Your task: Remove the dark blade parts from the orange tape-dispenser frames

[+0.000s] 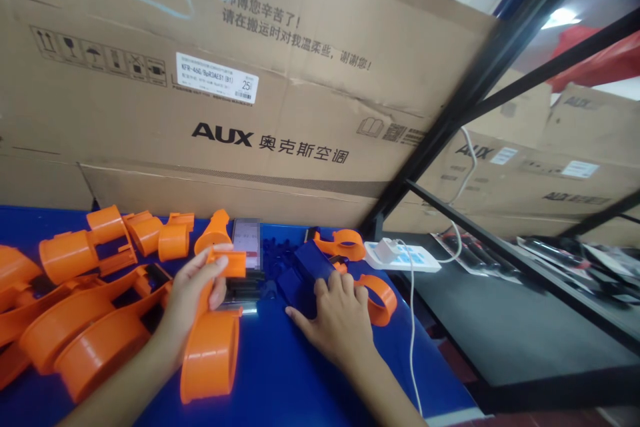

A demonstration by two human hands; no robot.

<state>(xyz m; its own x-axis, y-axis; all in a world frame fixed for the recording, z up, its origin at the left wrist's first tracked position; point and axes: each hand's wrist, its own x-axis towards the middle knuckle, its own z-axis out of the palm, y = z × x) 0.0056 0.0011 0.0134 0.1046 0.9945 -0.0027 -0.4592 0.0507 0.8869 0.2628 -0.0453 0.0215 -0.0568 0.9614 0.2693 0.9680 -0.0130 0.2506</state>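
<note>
A person's two bare hands at work over a blue tabletop [280, 380]. The left hand [197, 287], left of centre in the lower half of the frame, is closed around an orange plastic piece [210, 357], thumb and fingers pinching its upper part; a broad ring hangs below the hand, with its lower edge toward the bottom of the frame. The right hand [343, 317], right of centre, lies with bent fingers at a dark blue box [306, 273]; its fingertips are partly hidden, and whether it grips anything cannot be told. An orange ring [384, 300] is just beside this hand, on its right; a second orange part [349, 245] lies beyond the fingers.

Lower left: a pile of similar orange parts [95, 340], several overlapping. Centre, between the hands: dark bars [244, 288], a phone-like device [247, 240] partly blurred, and small dark blue parts [277, 253]. Right of centre: a white power strip [420, 258] bearing a plug [386, 250], from which a white cable [412, 347] runs downward. Upper left and centre: a large cardboard box [300, 100] marked AUX, with a white label [217, 77]. Right: a grey shelf [515, 320] holding packaged dark items [480, 260].
</note>
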